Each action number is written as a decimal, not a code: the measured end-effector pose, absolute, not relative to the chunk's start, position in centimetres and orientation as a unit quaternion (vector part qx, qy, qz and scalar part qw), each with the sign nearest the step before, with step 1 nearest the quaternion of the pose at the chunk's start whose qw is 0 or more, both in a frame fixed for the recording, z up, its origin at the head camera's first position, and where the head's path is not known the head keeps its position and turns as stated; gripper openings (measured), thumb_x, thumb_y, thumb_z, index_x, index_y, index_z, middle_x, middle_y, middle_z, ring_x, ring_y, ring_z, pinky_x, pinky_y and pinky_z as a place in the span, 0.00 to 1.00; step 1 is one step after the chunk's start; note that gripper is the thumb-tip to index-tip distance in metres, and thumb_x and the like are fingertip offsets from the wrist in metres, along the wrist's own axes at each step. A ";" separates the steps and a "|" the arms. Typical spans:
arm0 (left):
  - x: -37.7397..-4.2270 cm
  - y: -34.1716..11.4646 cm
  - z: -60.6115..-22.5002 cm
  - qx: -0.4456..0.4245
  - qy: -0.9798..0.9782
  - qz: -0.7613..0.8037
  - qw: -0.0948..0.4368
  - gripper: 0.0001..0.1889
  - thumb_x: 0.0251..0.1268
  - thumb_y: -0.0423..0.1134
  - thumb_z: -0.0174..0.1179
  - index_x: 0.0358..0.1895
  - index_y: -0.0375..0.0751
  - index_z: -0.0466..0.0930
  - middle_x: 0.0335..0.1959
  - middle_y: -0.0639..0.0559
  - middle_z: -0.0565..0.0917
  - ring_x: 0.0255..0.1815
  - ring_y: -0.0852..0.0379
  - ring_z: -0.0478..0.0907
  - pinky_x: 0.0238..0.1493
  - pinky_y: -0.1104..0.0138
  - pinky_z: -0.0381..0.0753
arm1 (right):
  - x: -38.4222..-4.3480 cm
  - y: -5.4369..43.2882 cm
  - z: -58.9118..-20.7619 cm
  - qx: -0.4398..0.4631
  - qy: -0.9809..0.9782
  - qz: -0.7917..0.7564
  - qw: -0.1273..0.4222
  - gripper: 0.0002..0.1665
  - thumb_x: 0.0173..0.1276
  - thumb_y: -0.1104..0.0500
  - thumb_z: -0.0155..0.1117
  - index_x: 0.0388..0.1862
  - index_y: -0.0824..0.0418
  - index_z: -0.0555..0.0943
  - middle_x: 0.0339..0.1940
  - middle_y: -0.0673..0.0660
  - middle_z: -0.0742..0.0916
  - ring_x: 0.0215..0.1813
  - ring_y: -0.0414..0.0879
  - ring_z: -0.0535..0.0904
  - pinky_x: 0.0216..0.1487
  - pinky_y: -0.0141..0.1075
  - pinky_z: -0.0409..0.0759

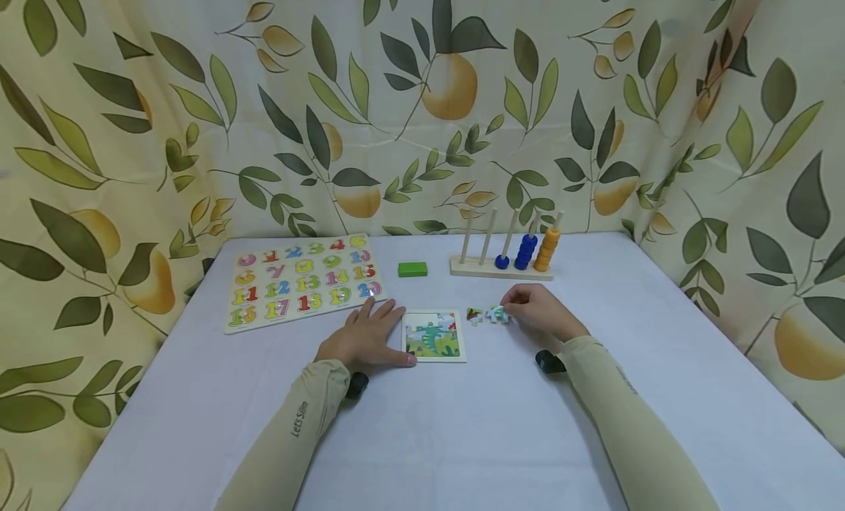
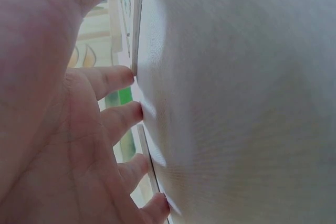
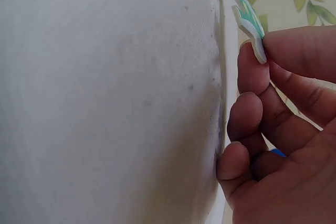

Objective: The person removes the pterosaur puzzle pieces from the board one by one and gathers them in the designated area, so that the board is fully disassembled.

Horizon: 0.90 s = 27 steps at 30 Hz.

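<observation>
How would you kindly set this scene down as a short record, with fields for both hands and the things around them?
Left hand: fingers spread, thumb at the near left corner of the dinosaur jigsaw
Right hand: pinches a green-and-white jigsaw piece
Loose piece: on the table, between dinosaur jigsaw and right hand
Number puzzle board: far left
Green block: beyond the dinosaur jigsaw
Five-peg bead stacker: blue and orange beads; two left pegs bare
Surface: white tablecloth
Backdrop: leaf-and-fruit curtain

Smooth puzzle piece [image 3: 252, 23], wooden stand [image 1: 475, 267], cloth tabletop [image 1: 429, 438]
</observation>
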<state>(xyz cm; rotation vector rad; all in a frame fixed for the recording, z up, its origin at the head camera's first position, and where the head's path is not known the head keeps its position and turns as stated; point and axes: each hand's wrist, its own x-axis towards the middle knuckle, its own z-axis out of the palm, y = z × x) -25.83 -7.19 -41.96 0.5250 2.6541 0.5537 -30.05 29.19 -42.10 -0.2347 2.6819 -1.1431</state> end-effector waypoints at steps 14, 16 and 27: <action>-26.0 -7.2 -42.3 0.188 0.946 0.191 0.181 0.58 0.60 0.70 0.73 0.88 0.54 0.54 0.90 0.52 0.48 0.89 0.42 0.32 0.86 0.44 0.37 | -30.5 29.6 -41.9 -0.094 0.922 -0.357 0.117 0.07 0.79 0.63 0.63 0.48 0.65 0.84 0.43 0.58 0.86 0.46 0.53 0.78 0.53 0.45 0.80; -26.0 -7.2 -42.3 0.189 0.947 0.189 0.181 0.58 0.60 0.70 0.72 0.88 0.54 0.54 0.90 0.52 0.48 0.89 0.42 0.32 0.86 0.44 0.37 | -30.5 29.6 -41.7 -0.097 0.924 -0.351 0.116 0.07 0.79 0.63 0.63 0.48 0.66 0.84 0.42 0.59 0.86 0.46 0.53 0.78 0.53 0.45 0.80; -25.8 -7.4 -42.0 0.192 0.944 0.193 0.188 0.57 0.62 0.69 0.72 0.89 0.53 0.53 0.90 0.51 0.48 0.89 0.40 0.32 0.86 0.46 0.36 | -30.6 29.1 -41.3 -0.105 0.942 -0.297 0.112 0.06 0.79 0.64 0.61 0.46 0.66 0.83 0.39 0.57 0.84 0.44 0.53 0.76 0.49 0.46 0.78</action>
